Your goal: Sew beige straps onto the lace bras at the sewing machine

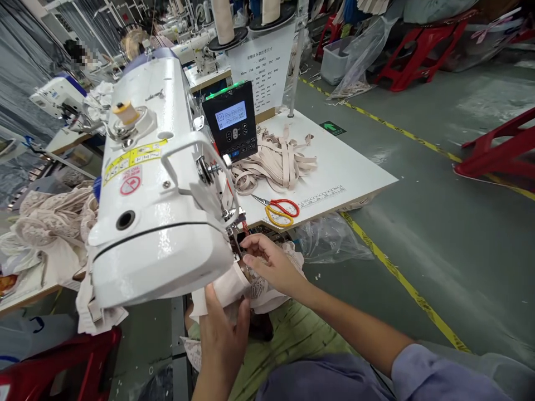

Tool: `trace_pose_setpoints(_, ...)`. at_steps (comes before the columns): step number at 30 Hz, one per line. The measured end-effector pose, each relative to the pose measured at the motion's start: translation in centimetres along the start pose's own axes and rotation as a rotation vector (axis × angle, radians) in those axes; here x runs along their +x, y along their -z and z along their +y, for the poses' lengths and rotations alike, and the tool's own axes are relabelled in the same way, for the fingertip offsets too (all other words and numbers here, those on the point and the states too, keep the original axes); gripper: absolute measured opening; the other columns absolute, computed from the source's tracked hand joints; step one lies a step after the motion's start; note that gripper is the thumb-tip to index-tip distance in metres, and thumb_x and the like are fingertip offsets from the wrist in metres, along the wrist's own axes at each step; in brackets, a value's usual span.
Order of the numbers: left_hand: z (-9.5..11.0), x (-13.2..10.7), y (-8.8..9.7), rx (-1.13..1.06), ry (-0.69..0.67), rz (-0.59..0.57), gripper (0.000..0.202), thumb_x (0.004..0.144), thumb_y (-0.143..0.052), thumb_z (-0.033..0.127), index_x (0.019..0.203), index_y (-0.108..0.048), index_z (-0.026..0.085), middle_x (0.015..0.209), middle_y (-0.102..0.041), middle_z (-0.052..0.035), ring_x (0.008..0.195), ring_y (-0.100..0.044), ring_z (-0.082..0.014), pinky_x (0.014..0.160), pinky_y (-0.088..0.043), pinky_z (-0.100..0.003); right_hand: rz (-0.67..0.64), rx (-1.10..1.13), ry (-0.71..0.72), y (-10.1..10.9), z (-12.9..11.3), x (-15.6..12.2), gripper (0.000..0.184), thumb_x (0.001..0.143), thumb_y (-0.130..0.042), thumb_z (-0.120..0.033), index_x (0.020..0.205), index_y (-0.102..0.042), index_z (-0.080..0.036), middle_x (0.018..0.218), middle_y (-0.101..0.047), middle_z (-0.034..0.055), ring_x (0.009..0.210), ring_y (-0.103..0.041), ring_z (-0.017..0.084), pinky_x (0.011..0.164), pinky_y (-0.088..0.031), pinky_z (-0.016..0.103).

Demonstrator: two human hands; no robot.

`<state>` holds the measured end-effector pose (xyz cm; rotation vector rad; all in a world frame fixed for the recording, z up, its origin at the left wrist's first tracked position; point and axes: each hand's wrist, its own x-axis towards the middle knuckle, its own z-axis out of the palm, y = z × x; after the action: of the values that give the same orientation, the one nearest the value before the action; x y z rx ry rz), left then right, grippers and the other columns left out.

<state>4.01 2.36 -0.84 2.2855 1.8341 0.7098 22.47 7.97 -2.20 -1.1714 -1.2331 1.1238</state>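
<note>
A white sewing machine [163,256] fills the left middle of the view, its head partly hiding the needle area. Under it lies a pale beige garment piece with lace [232,287]. My left hand [223,328] grips this piece from below, fingers at its left edge and thumb to the right. Close to the needle area is my right hand [273,264], its forefinger and thumb curved with a gap between them. Nothing shows in that gap. More lace of the garment hangs beneath this hand.
Scissors [282,211] with red and yellow handles lie at the edge of the white table [351,161]. Behind them are a heap of beige straps [284,161] and a control panel [232,120]. Beige garments [54,223] are piled left; a red stool [505,150] stands right.
</note>
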Motion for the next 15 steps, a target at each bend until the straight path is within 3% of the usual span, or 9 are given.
trace_pose_setpoints(3,0.3,-0.2,-0.2,-0.029,0.033,-0.030,0.083,0.093,-0.051,0.046,0.155,-0.008,0.011,0.132,-0.055,-0.0296,0.099,-0.068,-0.0352,0.069,-0.058,-0.042,-0.010,-0.070,-0.001,-0.2,-0.6,-0.8,0.032,0.087,-0.061,-0.041,0.112,-0.055,-0.022,0.101,-0.060,0.0053,0.092,-0.059,0.019,0.067,-0.047,0.027)
trace_pose_setpoints(6,0.9,-1.1,-0.8,0.019,-0.052,-0.006,0.085,0.093,-0.053,0.042,0.155,-0.005,0.010,0.139,-0.049,-0.0310,0.115,-0.062,-0.0384,0.080,-0.057,-0.046,-0.005,-0.127,0.003,-0.3,-0.7,-2.3,0.035,0.083,-0.067,-0.043,0.107,-0.057,-0.020,0.100,-0.062,0.0054,0.093,-0.058,0.020,0.077,-0.046,0.031)
trace_pose_setpoints(10,2.7,-4.0,-1.8,0.033,-0.186,-0.006,0.094,0.090,-0.060,0.037,0.156,0.000,0.010,0.150,-0.037,-0.0311,0.132,-0.048,-0.0397,0.093,-0.054,-0.049,-0.038,-0.018,-0.096,-0.3,-0.3,-5.2,0.017,0.088,-0.060,-0.036,0.093,-0.060,-0.020,0.084,-0.059,0.0008,0.079,-0.054,0.016,0.072,-0.043,0.027)
trace_pose_setpoints(13,3.8,-6.2,-1.8,-0.021,-0.148,-0.109,0.093,0.091,-0.059,0.036,0.155,0.003,0.012,0.153,-0.031,-0.0301,0.136,-0.043,-0.0383,0.098,-0.051,-0.049,-0.008,0.035,-0.085,0.2,0.0,-6.9,0.020,0.090,-0.057,-0.036,0.080,-0.059,-0.019,0.074,-0.052,-0.0018,0.070,-0.048,0.013,0.066,-0.039,0.025)
trace_pose_setpoints(15,4.0,-7.2,-1.3,-0.150,-0.094,-0.248,0.088,0.093,-0.054,0.035,0.155,0.003,0.012,0.144,-0.046,-0.0279,0.126,-0.055,-0.0339,0.091,-0.055,-0.044,0.016,-0.003,-0.050,0.8,0.0,-7.5,0.025,0.089,-0.059,-0.037,0.073,-0.057,-0.019,0.071,-0.049,-0.0022,0.069,-0.046,0.013,0.065,-0.038,0.025)
